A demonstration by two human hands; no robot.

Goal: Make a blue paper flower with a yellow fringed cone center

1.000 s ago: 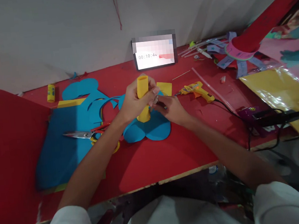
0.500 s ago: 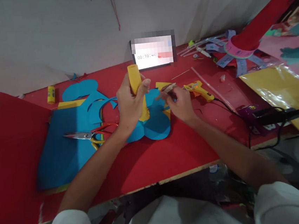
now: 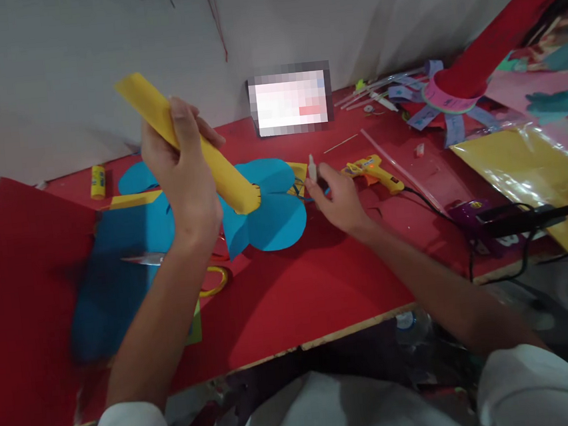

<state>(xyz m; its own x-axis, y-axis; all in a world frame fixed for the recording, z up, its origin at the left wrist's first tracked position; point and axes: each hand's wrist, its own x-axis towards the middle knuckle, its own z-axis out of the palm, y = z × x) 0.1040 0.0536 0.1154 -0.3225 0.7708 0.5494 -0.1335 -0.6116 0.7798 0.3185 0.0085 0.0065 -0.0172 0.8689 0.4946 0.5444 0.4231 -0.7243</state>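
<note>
My left hand (image 3: pixel 182 172) is closed around a long yellow paper tube (image 3: pixel 227 175), tilted with its top to the upper left. Black marks show at its lower end. Rounded blue paper lobes (image 3: pixel 279 220), like wings, lie behind that end and seem joined to it. My right hand (image 3: pixel 337 194) pinches a small white pen-like stick (image 3: pixel 312 168), its pale tip upward, just right of the blue paper. Thin blue strips (image 3: pixel 302 194) lie between the two. Under my left forearm are scissors with a yellow handle loop (image 3: pixel 213 281), partly hidden.
A yellow glue gun (image 3: pixel 375 174) with a lit orange light lies right, its cord running to a purple box (image 3: pixel 473 218). A glue stick (image 3: pixel 97 182) stands back left. A screen (image 3: pixel 291 102) leans on the wall. Blue sheets (image 3: pixel 120 289) and a red board (image 3: pixel 27 318) lie left.
My left hand has moved left and up, tilting the yellow tube from near upright to slanting. The blue lobes shifted with it. The white stick in my right hand now points upward.
</note>
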